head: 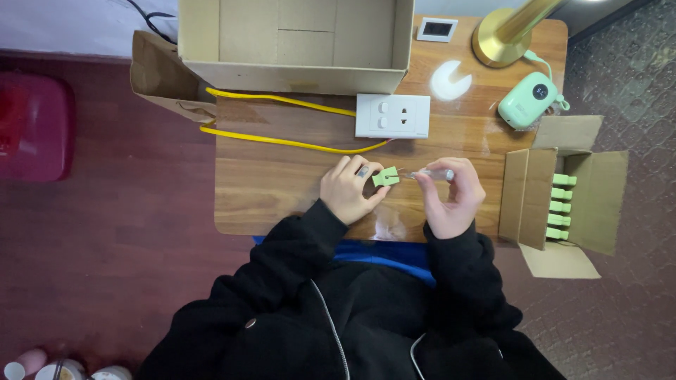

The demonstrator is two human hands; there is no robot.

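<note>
Head view, looking straight down: both forearms in black sleeves reach forward over the wooden table (282, 190), wrists bent inward so the hands meet near its front edge. Left hand (350, 191) curls its fingers and thumb around a small green plug-like piece (385, 176), holding it just above the tabletop. Right hand (451, 199) pinches a slim screwdriver (431, 173) between thumb and fingertips, its tip pointing left and touching the green piece. Just beyond lies a white socket panel (392, 115) with a yellow cable (282, 141).
</note>
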